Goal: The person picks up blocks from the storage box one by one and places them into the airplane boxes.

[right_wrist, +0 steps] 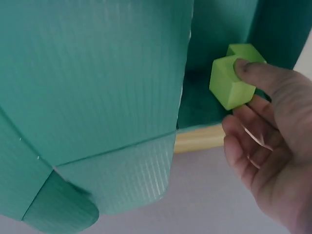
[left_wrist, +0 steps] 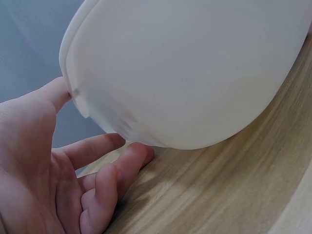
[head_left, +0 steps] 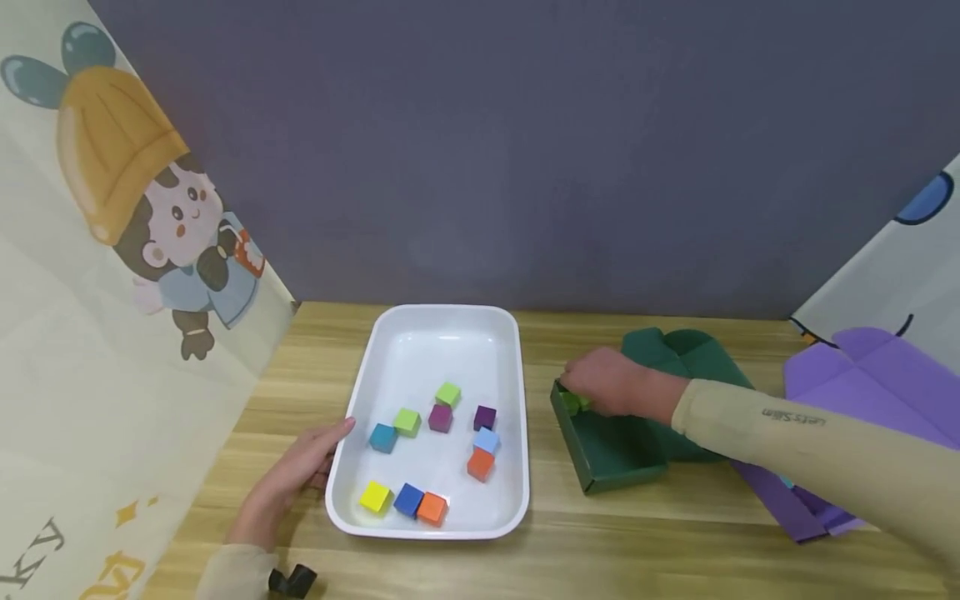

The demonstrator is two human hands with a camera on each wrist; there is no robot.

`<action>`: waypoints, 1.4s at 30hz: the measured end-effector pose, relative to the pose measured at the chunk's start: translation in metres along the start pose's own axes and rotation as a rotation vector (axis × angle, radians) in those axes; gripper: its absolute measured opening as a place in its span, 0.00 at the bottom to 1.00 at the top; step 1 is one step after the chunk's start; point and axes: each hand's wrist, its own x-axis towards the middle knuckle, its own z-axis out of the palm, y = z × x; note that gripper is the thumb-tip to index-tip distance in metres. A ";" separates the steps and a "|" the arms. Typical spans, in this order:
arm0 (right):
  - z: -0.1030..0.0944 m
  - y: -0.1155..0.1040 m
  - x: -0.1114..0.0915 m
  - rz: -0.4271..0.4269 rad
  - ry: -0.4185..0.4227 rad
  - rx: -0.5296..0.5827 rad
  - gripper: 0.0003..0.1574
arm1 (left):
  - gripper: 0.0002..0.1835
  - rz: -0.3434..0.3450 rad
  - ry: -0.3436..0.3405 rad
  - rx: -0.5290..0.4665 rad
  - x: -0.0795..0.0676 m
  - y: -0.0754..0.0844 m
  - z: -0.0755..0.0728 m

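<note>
A white plastic tray point(head_left: 427, 333) holds several coloured cubes, among them a yellow cube point(head_left: 377, 497) and a teal cube point(head_left: 383, 437). My left hand point(head_left: 306, 467) grips the tray's left side, its thumb on the rim and its fingers against the outer wall, as the left wrist view shows. Inside an open green cardboard box point(head_left: 611, 479), my right hand point(head_left: 611, 383) pinches a light green cube point(right_wrist: 226, 83) between thumb and fingers. Right behind that cube sits a second light green cube point(right_wrist: 246, 51), in the box corner; whether the two touch is unclear.
The box's green lid point(head_left: 693, 354) is folded back to the right. Farther right lies a purple cardboard box point(head_left: 870, 375), partly covered by my right forearm. A grey wall point(head_left: 525, 167) rises behind the wooden table point(head_left: 570, 550), and a patterned sheet point(head_left: 90, 400) stands at left.
</note>
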 end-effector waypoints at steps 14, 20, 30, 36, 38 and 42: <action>0.024 0.006 0.006 -0.087 0.153 -0.111 0.12 | 0.43 -0.010 0.020 -0.012 -0.001 0.000 0.002; 0.030 0.009 0.006 -0.131 0.148 -0.129 0.14 | 0.41 -0.015 0.010 -0.005 -0.003 -0.001 0.003; 0.025 0.018 0.003 -0.128 0.200 -0.160 0.36 | 0.42 -0.020 0.031 0.013 -0.001 0.001 0.000; 0.028 0.020 0.004 -0.070 0.224 -0.138 0.38 | 0.42 -0.016 0.012 0.004 -0.002 0.000 -0.001; 0.030 0.020 0.005 -0.051 0.210 -0.110 0.41 | 0.42 -0.005 0.004 0.002 -0.002 0.001 -0.001; 0.032 0.021 0.006 -0.044 0.181 -0.086 0.40 | 0.42 -0.009 0.008 0.008 -0.002 0.002 -0.001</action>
